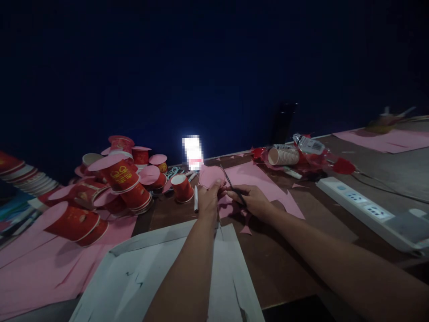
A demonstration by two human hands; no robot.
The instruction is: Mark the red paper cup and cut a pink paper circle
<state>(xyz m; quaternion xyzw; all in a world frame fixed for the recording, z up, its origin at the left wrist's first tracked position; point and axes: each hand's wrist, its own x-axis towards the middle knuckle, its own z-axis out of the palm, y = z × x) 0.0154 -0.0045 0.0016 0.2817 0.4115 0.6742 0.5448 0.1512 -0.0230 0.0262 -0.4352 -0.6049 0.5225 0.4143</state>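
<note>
Between the thumb and fingers of my left hand (208, 200) is a rounded piece of pink paper (212, 175), held up over the table. My right hand (250, 200) is closed around a pair of dark scissors (236, 191), whose blades point up along the right edge of that paper. Both hands are close together, nearly touching. Under and behind them lies a larger pink sheet (258, 181), with small cut scraps (246, 230) near my right wrist. A white marker (196, 199) and an upright red paper cup (182, 188) stand left of my left hand.
Red paper cups (129, 179), several topped with pink discs, crowd the left on pink paper (36, 281). A white board (144, 264) lies under my left forearm. Right are bagged cups (284, 156) and a power strip (362, 203). A bright pixelated screen (193, 150) stands behind.
</note>
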